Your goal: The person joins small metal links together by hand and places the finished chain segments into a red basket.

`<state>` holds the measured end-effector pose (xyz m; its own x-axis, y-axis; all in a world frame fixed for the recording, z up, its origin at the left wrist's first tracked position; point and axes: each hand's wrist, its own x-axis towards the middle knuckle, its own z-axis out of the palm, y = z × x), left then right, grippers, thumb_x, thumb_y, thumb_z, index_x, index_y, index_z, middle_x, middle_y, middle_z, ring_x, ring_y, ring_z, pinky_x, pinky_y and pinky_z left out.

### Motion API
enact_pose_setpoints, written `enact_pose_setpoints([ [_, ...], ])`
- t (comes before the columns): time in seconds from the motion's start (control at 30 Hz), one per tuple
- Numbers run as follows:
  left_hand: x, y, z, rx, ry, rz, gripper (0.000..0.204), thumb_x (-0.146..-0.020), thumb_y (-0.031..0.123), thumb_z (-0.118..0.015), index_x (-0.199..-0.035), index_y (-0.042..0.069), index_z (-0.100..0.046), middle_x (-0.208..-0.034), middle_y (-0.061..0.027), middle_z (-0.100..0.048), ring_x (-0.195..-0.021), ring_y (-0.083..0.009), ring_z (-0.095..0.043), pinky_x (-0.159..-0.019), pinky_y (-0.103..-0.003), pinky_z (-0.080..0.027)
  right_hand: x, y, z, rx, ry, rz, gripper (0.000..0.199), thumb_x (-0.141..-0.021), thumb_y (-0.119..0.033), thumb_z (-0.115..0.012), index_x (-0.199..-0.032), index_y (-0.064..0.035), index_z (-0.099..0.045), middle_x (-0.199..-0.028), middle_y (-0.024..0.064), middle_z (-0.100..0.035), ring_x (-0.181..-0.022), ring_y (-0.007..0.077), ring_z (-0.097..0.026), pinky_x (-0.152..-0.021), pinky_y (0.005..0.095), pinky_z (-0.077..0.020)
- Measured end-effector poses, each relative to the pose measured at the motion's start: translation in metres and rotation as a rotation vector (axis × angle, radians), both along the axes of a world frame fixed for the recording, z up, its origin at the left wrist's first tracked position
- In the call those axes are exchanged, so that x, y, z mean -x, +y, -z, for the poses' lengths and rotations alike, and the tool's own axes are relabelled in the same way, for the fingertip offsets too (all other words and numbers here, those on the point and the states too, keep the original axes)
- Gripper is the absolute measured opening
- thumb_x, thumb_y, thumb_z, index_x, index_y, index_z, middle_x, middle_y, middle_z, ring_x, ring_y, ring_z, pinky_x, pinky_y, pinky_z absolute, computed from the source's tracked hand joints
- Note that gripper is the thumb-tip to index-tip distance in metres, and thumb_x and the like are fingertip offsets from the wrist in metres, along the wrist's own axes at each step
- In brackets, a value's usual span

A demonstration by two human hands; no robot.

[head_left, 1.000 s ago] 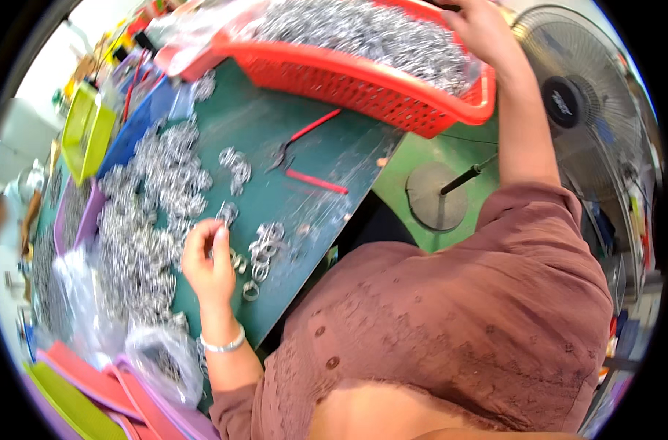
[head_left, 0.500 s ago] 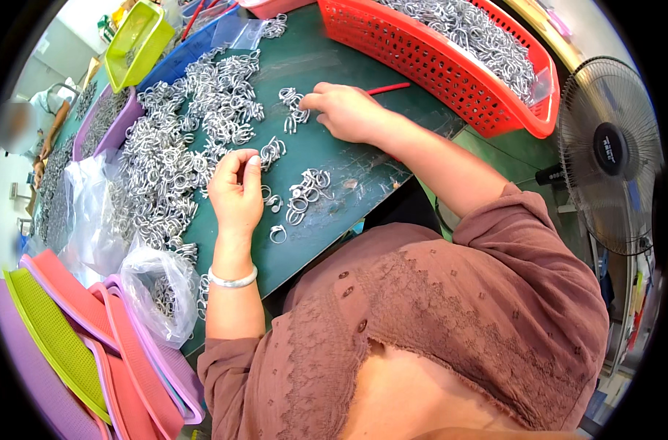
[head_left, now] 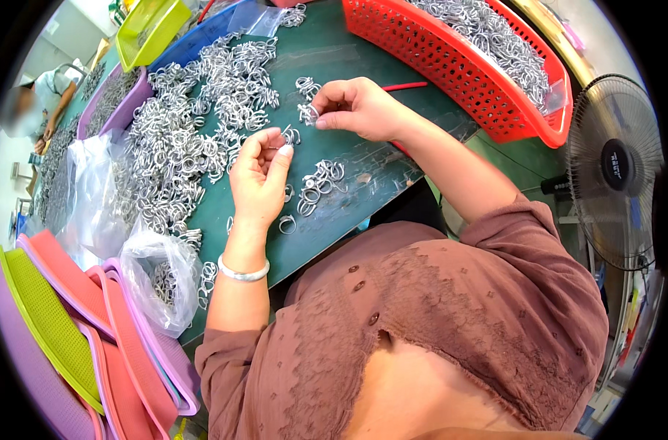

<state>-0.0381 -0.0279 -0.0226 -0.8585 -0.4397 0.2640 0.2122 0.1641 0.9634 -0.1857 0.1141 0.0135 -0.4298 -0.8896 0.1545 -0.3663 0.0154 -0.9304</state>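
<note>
Stacked plastic baskets [head_left: 49, 330] lie at the lower left, next to a clear bag [head_left: 181, 302] with metal pieces inside. The left hand [head_left: 260, 172] is half curled over the green table [head_left: 268, 253], thumb near the fingers; whether it grips a piece cannot be told. A small cluster of silver rings [head_left: 320, 188] lies just right of it. Farther on, the right hand [head_left: 359, 110] nearly pinches its thumb and forefinger at other rings [head_left: 308, 114], the grip unclear. Beyond are a large ring pile [head_left: 169, 150] and a filled red basket [head_left: 451, 92].
</note>
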Motion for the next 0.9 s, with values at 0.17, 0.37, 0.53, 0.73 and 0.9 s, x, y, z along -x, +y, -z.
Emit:
enact_pose_setpoints([
  [0.17, -0.002, 0.006, -0.008, -0.172, 0.043, 0.143, 0.04, -0.077, 0.0, -0.059, -0.115, -0.001, -0.046, -0.099, -0.0076, -0.054, -0.083, -0.01, -0.054, -0.071, -0.021, -0.046, -0.018, -0.004, 0.006, 0.135, -0.151, -0.109, 0.012, -0.075, 0.001, -0.061, -0.086, 0.0017, -0.058, -0.084, 0.0029, -0.058, -0.079, 0.0086, -0.053, -0.072, 0.0233, -0.0426],
  [0.37, -0.002, 0.007, -0.002, -0.187, 0.104, 0.169, 0.036, -0.073, -0.005, -0.062, -0.108, -0.002, -0.051, -0.094, -0.0048, -0.055, -0.081, -0.01, -0.056, -0.072, -0.021, -0.047, -0.027, -0.009, 0.015, 0.214, -0.148, -0.11, 0.014, -0.074, -0.003, -0.062, -0.088, 0.0013, -0.059, -0.079, 0.0016, -0.06, -0.074, 0.0059, -0.052, -0.069, 0.0219, -0.0437],
  [0.53, -0.001, 0.008, 0.001, -0.116, 0.129, 0.109, 0.033, -0.073, -0.005, -0.062, -0.105, -0.002, -0.053, -0.089, -0.0032, -0.055, -0.076, -0.0092, -0.055, -0.07, -0.02, -0.046, -0.028, -0.008, 0.016, 0.174, -0.233, -0.124, 0.015, -0.077, 0.001, -0.057, -0.092, 0.0016, -0.058, -0.087, 0.0029, -0.058, -0.08, 0.0087, -0.053, -0.074, 0.0233, -0.0433],
  [0.73, 0.001, 0.007, 0.003, -0.023, 0.138, 0.071, 0.028, -0.074, -0.004, -0.062, -0.101, -0.002, -0.055, -0.087, -0.0029, -0.054, -0.073, -0.0077, -0.054, -0.066, -0.019, -0.045, -0.03, -0.006, 0.014, 0.118, -0.323, -0.083, 0.016, -0.079, -0.008, -0.058, -0.091, 0.0022, -0.058, -0.08, 0.002, -0.06, -0.073, 0.0052, -0.051, -0.064, 0.0202, -0.0428],
  [0.9, -0.001, 0.006, 0.004, -0.01, 0.11, 0.032, 0.022, -0.077, -0.002, -0.06, -0.098, -0.002, -0.056, -0.084, -0.0019, -0.055, -0.072, -0.0063, -0.052, -0.064, -0.018, -0.044, -0.033, -0.007, 0.011, 0.106, -0.373, -0.063, 0.017, -0.08, -0.01, -0.056, -0.092, 0.0016, -0.059, -0.079, 0.0014, -0.059, -0.069, 0.0062, -0.052, -0.06, 0.0197, -0.0424],
])
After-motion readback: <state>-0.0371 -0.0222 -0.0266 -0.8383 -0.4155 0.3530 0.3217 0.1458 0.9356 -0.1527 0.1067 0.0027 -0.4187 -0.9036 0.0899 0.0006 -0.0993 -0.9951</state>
